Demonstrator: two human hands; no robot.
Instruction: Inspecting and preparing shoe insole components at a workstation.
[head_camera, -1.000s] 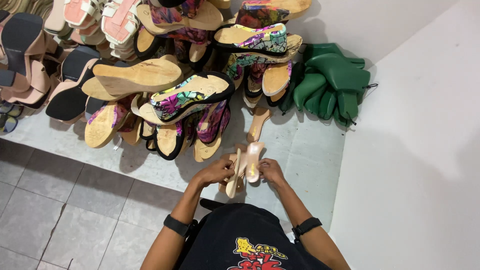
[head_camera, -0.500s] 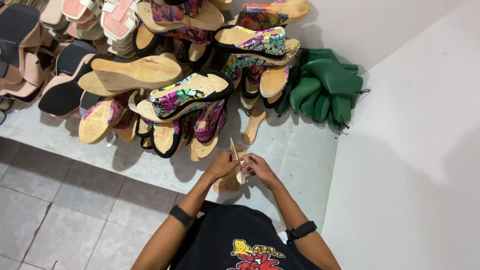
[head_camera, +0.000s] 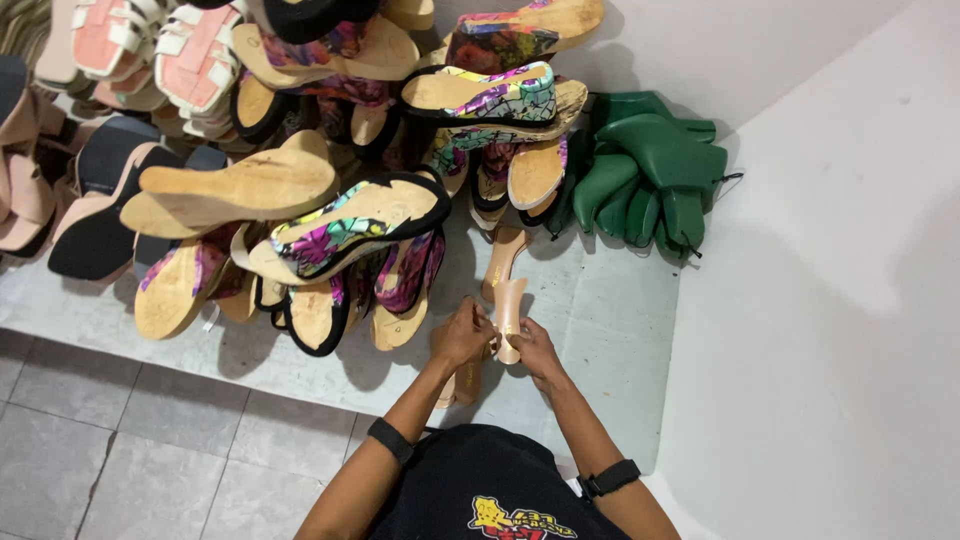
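My left hand (head_camera: 462, 335) and my right hand (head_camera: 532, 350) together grip a slim beige sandal (head_camera: 509, 312), held up in front of me over a raised pale ledge (head_camera: 620, 330). Both hands wrap its lower part; the sole points away from me. Under my left hand a second beige sandal (head_camera: 466, 382) lies on the ledge, and a third one (head_camera: 505, 255) lies just beyond. A large pile of wedge sandals (head_camera: 340, 220), many with floral straps and tan soles, rises right behind them.
Green shoe forms (head_camera: 650, 175) are heaped at the back right against a white wall (head_camera: 830, 260). Pink and dark platform shoes (head_camera: 90, 200) fill the left. Grey floor tiles (head_camera: 150, 450) lie below the ledge on the left.
The head camera has shifted slightly. My hands have turned the beige sandal from edge-on back to its sole facing up, and raised it a little toward the pile.
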